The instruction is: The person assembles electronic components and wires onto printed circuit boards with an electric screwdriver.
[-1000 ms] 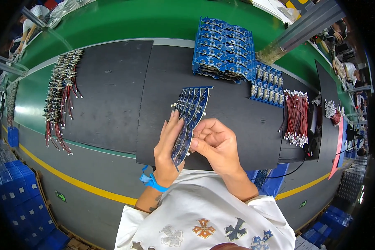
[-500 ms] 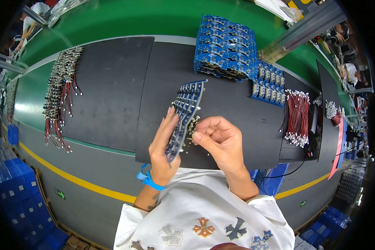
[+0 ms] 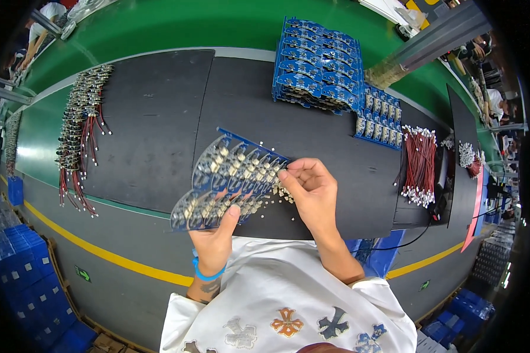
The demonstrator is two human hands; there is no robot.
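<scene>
A panel of blue circuit boards [image 3: 235, 167], joined in rows with pale small parts on its face, is tilted above the black table mat. My left hand [image 3: 215, 238] grips its near edge, thumb on the face and fingers underneath. At the panel's right end my right hand [image 3: 313, 191] is closed in a pinch, thumb and forefinger touching that edge. Whatever small thing lies between those fingertips is hidden. A scatter of small pale pieces [image 3: 285, 196] lies on the mat beneath and beside the panel.
A tall stack of blue board panels [image 3: 318, 65] stands at the back, with another panel [image 3: 380, 117] beside it. Red wire bundles [image 3: 419, 167] with white ends lie right. Wired boards [image 3: 82, 117] lie far left. A grey post [image 3: 424, 44] rises at back right.
My left hand has turned the panel from nearly edge-on to face up, lowering it to the left. My right hand has moved slightly up to the panel's right end.
</scene>
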